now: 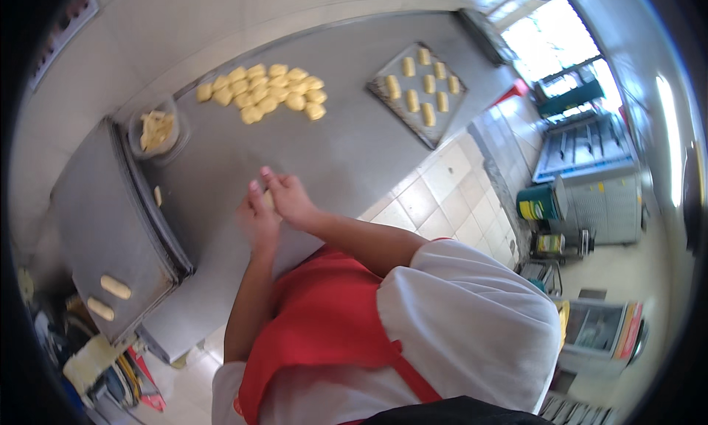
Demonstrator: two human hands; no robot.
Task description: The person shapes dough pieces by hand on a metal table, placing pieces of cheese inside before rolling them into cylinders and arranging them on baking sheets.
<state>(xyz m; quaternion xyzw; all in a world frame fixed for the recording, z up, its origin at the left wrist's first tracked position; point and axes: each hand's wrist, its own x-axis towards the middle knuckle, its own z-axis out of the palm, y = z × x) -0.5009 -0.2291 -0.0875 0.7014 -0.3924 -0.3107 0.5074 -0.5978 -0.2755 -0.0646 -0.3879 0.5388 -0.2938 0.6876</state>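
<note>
My left hand (258, 220) and my right hand (293, 201) are pressed together above the near side of the metal table (332, 156). Between the palms shows a bit of a pale yellow dough piece (268, 199); the rest of it is hidden. Both thumbs point up and away from me. Farther back lies a cluster of rounded dough pieces (258, 89), packed close together. A clear plastic tub (175, 134) at the far left holds pale yellow strips, and a small strip (158, 196) lies on the table nearby.
On the right of the table a dark baking tray (404, 117) carries several dough logs in rows. At the left, another tray (103, 204) bears two dough logs (116, 286). The tiled floor (435, 182) lies beyond the table's right edge, with a green container (537, 202) farther off.
</note>
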